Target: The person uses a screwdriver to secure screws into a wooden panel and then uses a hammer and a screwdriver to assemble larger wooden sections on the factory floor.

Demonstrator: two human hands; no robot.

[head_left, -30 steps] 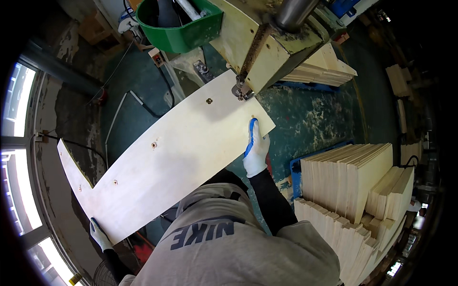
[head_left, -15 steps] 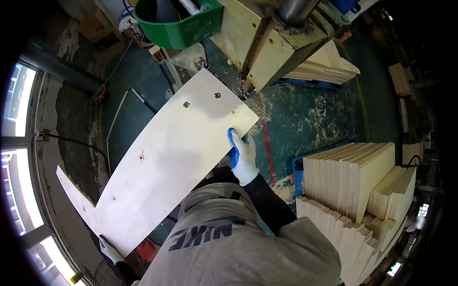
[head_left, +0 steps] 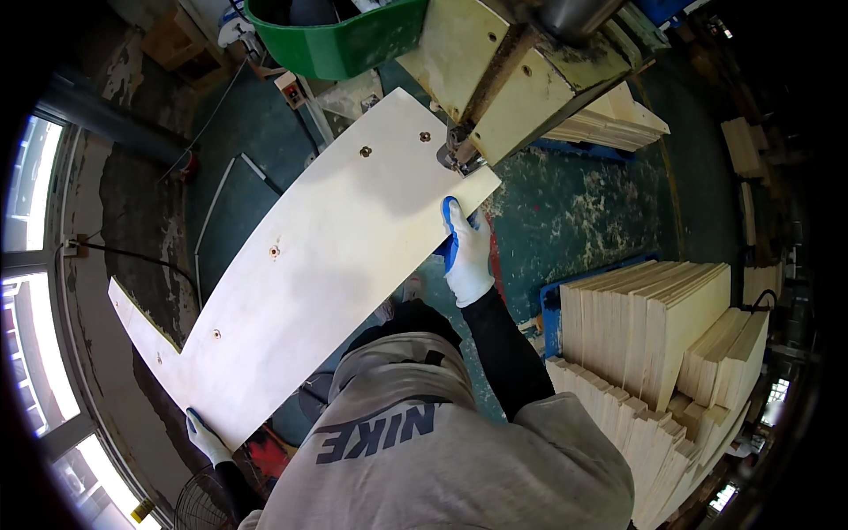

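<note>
A large pale plywood panel, with one long curved edge and a notch near its lower left, is held out in front of me. Several metal nut inserts are set in its face. My right hand, in a white and blue glove, grips the right edge near the far end, thumb on top and fingers mostly hidden beneath. At the near left corner, my gloved left hand is closed on the edge, its underside fingers hidden. The panel's far right corner lies under the metal tool head of a cream-coloured machine.
A green bin with objects inside is beside the machine. Stacks of plywood pieces stand on a blue pallet at right, with more plywood boards behind the machine. A wire fan guard sits at lower left, near the windows.
The panel has moved forward and slightly right with both hands on it. Its far right corner has come under the machine's tool head.
</note>
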